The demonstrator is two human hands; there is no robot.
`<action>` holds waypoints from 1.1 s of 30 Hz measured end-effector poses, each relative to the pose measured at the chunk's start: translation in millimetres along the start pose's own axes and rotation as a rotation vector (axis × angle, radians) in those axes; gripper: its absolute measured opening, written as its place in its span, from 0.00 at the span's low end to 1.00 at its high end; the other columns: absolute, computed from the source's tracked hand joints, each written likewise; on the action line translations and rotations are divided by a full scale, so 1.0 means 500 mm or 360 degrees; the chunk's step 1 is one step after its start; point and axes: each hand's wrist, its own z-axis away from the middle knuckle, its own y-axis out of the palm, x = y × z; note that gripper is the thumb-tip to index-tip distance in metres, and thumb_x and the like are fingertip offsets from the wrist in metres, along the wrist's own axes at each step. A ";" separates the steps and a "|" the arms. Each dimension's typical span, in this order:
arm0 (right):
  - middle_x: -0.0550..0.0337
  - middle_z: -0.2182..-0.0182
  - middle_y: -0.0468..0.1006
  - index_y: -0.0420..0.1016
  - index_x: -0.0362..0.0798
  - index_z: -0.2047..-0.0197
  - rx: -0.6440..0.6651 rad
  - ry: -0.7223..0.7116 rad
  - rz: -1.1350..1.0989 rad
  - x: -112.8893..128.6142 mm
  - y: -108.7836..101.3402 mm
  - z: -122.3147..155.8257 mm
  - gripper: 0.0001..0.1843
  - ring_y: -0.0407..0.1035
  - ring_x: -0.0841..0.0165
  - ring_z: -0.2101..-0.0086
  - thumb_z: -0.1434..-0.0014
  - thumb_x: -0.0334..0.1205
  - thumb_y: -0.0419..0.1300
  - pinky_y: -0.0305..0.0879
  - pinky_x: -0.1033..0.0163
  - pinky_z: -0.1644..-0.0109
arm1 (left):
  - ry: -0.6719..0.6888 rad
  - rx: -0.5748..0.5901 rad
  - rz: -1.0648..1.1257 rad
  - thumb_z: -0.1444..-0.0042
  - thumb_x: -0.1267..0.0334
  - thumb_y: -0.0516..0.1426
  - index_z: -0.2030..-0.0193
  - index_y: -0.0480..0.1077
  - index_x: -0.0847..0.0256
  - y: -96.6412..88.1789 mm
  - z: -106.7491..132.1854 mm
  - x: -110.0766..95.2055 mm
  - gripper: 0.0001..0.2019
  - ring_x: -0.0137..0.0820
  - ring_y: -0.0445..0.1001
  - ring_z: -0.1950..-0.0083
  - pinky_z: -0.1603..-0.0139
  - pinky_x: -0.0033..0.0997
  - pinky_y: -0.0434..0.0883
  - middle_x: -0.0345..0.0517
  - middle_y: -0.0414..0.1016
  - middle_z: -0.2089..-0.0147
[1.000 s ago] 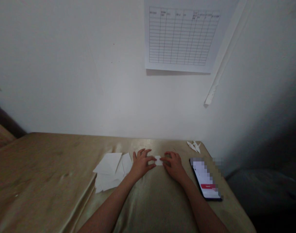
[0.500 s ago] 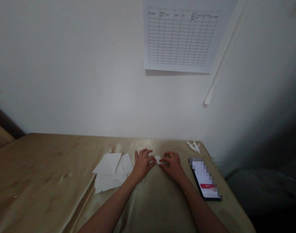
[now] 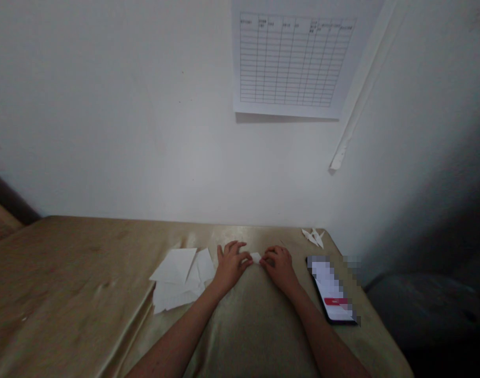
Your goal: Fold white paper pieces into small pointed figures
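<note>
A small folded piece of white paper [image 3: 256,257] lies on the tan table [image 3: 86,278], pinched between both of my hands. My left hand [image 3: 231,265] presses on its left end with thumb and forefinger closed, the other fingers spread on the cloth. My right hand [image 3: 278,264] has its fingers curled over the paper's right end. Most of the paper is hidden under my fingers.
A loose pile of white paper sheets [image 3: 179,278] lies just left of my left hand. A phone [image 3: 333,290] with a lit screen lies to the right. Small folded paper shapes [image 3: 313,237] sit at the far right corner. A ruled chart [image 3: 291,58] hangs on the wall.
My hands have drawn closer together on the small paper, so less of it shows. The right hand's fingers have curled more tightly.
</note>
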 end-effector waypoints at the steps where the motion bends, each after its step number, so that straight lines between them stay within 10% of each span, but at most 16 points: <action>1: 0.56 0.55 0.77 0.82 0.54 0.64 -0.0004 0.0002 0.0005 -0.001 0.001 0.000 0.02 0.66 0.60 0.49 0.41 0.40 0.67 0.55 0.53 0.40 | 0.0005 -0.0003 -0.0006 0.40 0.58 0.63 0.59 0.80 0.47 0.001 0.000 0.000 0.04 0.48 0.58 0.30 0.31 0.75 0.41 0.42 0.70 0.35; 33: 0.51 0.55 0.76 0.80 0.51 0.67 -0.0046 0.0118 0.0172 0.008 0.001 -0.006 0.08 0.66 0.56 0.51 0.40 0.45 0.64 0.59 0.53 0.43 | -0.0169 -0.0082 0.0025 0.43 0.57 0.64 0.63 0.80 0.50 0.017 -0.005 -0.021 0.03 0.48 0.58 0.31 0.32 0.74 0.44 0.43 0.66 0.33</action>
